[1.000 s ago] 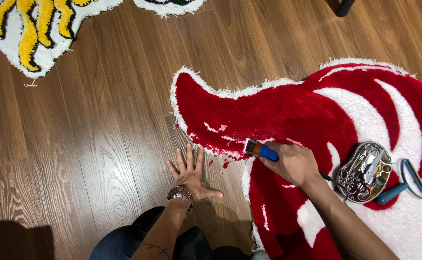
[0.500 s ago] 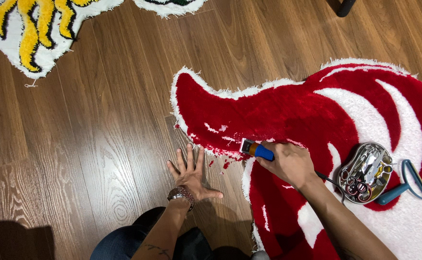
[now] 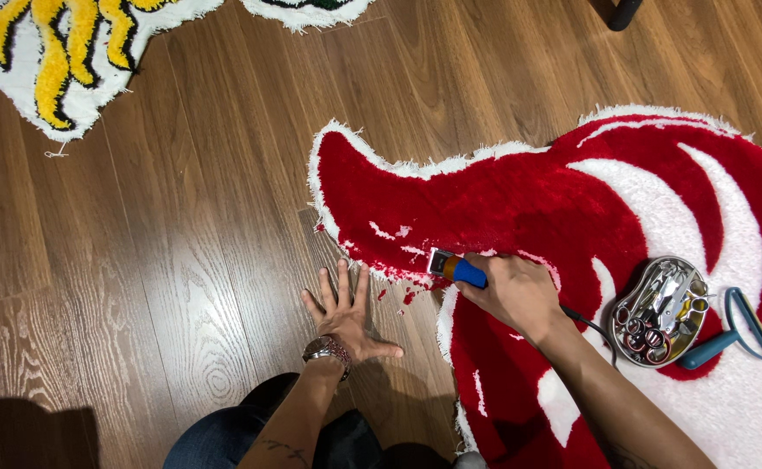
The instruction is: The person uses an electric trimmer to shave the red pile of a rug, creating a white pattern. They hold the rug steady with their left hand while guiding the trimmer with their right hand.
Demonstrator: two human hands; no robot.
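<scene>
Two bare hands work at floor level over a large red and white tufted rug spread on a wooden floor. The right hand rests on the rug near its lower left edge, its grip closed firmly around an electric clipper with a blue and orange body. The clipper's blade end points left, touching the pile just inside the rug's white border, and a dark cord trails back from it across the rug. The left hand holds nothing; it lies flat on the floor just left of the rug's edge, fingers spread wide, a metal wristwatch on the wrist. Small red tufts lie scattered on the floor between that hand and the rug.

Further right on the rug sit a round metal tray filled with scissors and a blue-handled tool just beside it. Well beyond the rug's upper left, a second rug in white and yellow lies on the floor.

Likely risks: the blade sits so close to the border that a tilt could gouge the pile or nick the edge, and the trailing cord could snag the tray.
</scene>
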